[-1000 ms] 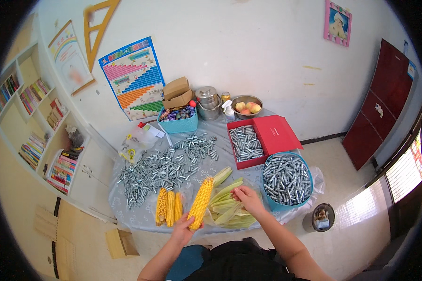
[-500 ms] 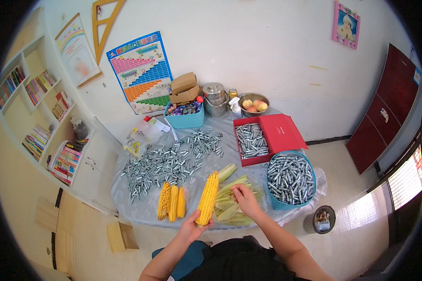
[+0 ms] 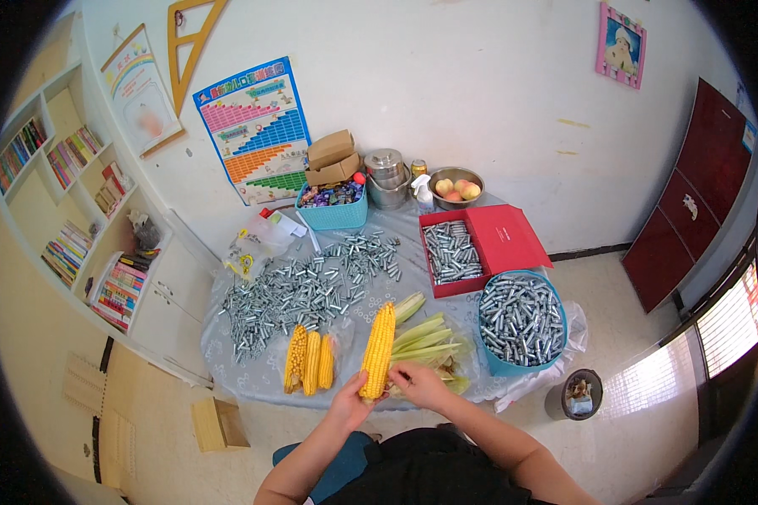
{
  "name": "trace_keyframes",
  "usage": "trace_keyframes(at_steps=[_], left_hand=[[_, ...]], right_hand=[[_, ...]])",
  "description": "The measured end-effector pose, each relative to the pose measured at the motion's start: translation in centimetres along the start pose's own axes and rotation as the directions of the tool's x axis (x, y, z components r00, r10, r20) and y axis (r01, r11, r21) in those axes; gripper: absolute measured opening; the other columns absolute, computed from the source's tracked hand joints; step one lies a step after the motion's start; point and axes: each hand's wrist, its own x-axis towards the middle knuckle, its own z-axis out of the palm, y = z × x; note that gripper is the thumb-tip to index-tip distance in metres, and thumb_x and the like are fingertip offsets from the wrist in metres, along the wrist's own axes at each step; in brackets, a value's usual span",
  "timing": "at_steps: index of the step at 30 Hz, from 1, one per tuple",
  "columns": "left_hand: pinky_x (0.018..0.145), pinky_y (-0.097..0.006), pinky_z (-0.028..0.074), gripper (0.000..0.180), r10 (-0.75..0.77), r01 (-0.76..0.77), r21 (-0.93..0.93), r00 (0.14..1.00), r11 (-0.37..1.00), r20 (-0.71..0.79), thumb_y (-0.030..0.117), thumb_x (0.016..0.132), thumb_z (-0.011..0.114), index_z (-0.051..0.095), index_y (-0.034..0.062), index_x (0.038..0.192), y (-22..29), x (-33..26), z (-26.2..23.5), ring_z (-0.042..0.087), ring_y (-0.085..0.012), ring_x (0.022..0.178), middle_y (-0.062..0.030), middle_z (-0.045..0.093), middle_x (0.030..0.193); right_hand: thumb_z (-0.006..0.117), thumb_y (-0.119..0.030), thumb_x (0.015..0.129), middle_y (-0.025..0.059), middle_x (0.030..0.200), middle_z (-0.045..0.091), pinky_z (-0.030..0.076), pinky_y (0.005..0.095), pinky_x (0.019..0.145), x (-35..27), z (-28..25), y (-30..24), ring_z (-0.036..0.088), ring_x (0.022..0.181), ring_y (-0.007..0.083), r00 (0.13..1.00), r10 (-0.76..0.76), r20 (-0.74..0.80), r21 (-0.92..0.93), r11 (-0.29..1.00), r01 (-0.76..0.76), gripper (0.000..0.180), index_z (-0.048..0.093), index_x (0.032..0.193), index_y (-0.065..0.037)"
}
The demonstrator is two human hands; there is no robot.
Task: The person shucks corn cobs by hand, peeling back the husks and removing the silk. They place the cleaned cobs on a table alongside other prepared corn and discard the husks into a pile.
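Observation:
My left hand [image 3: 351, 402] is wrapped round the base of a husked yellow corn cob [image 3: 379, 347], held upright and slightly tilted over the table's near edge. Close against the cob's lower right side, my right hand [image 3: 421, 386] has its fingers pinched together; what is between them, if anything, is too small to make out. Green corn husks [image 3: 428, 340] lie in a pile just beyond it, with a husk-covered piece [image 3: 409, 308] at their far end. To the left, three bare corn cobs [image 3: 312, 364] rest side by side on clear plastic.
Small silvery metal cylinders [image 3: 290, 299] spread over the covered table. More fill a red box [image 3: 509, 240] and a teal bucket [image 3: 501, 369] at right. Behind stand a blue basket [image 3: 337, 219], metal pot [image 3: 387, 172], spray bottle [image 3: 424, 199] and fruit bowl [image 3: 479, 183]. A bin [image 3: 554, 404] stands on the floor.
My right hand has come left and down from above the husks to the lower part of the cob. The cob has shifted slightly right and stands more upright.

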Motion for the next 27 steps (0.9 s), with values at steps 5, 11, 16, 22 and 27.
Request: trace_keyframes(at_steps=[5, 11, 16, 22, 27], left_hand=[[0.090, -0.045, 0.039, 0.038, -0.011, 0.008, -0.099, 0.999, 0.995, -0.036, 0.029, 0.090, 0.045, 0.044, 0.0070, 0.121, -0.1, 0.3, -0.1, 0.050, -0.0255, 0.106, -0.0105, 0.052, 0.117], [0.091, -0.042, 0.039, 0.038, 0.016, -0.021, -0.098, 0.998, 0.995, -0.054, 0.028, 0.090, 0.045, 0.043, 0.0050, 0.121, -0.3, 0.6, 0.5, 0.050, -0.0250, 0.106, -0.0107, 0.052, 0.116], [0.092, -0.041, 0.038, 0.036, 0.113, -0.111, 0.041, 0.992, 0.993, -0.058, 0.025, 0.090, 0.046, 0.044, 0.0040, 0.119, -0.6, 0.7, 1.1, 0.050, -0.0235, 0.106, -0.0097, 0.053, 0.115], [0.083, -0.037, 0.042, 0.031, 0.126, -0.122, 0.080, 0.991, 0.989, -0.054, 0.023, 0.090, 0.049, 0.045, 0.0029, 0.113, -0.4, 0.5, 2.2, 0.053, -0.0207, 0.096, -0.0087, 0.055, 0.106], [0.081, -0.037, 0.043, 0.032, 0.105, -0.108, -0.018, 0.990, 0.994, -0.094, 0.026, 0.090, 0.047, 0.045, 0.0034, 0.113, -0.3, 0.3, 1.8, 0.054, -0.0216, 0.093, -0.0086, 0.055, 0.105]], right_hand=[[0.054, -0.019, 0.086, 0.0058, 0.078, 0.061, 0.045, 0.0282, 0.062, 0.6, -1.4, 0.6, 0.057, 0.069, 0.0151, 0.944, 0.294, -0.151, 0.413, 0.886, -0.210, 0.018, 0.057, 0.090, -0.002], [0.061, -0.018, 0.083, 0.0013, 0.072, 0.057, 0.041, 0.0216, 0.058, -0.5, -1.1, -2.3, 0.048, 0.063, 0.0064, 0.981, 0.176, 0.076, 0.264, 0.946, -0.190, 0.018, 0.059, 0.084, 0.000], [0.063, -0.017, 0.081, 0.0002, 0.069, 0.057, 0.041, 0.0218, 0.057, -0.8, 0.2, -1.0, 0.048, 0.062, 0.0056, 0.971, 0.236, 0.047, 0.297, 0.925, -0.239, 0.017, 0.060, 0.081, 0.000], [0.059, -0.013, 0.081, 0.0005, 0.071, 0.057, 0.041, 0.0221, 0.059, -0.9, 0.8, 0.1, 0.049, 0.063, 0.0056, 0.959, 0.280, 0.037, 0.391, 0.880, -0.272, 0.013, 0.059, 0.083, -0.001], [0.055, -0.012, 0.082, 0.0016, 0.069, 0.055, 0.042, 0.0229, 0.058, 0.2, -1.7, 0.8, 0.052, 0.062, 0.0085, 0.869, 0.464, -0.174, 0.811, 0.568, -0.141, 0.010, 0.058, 0.083, -0.002]])
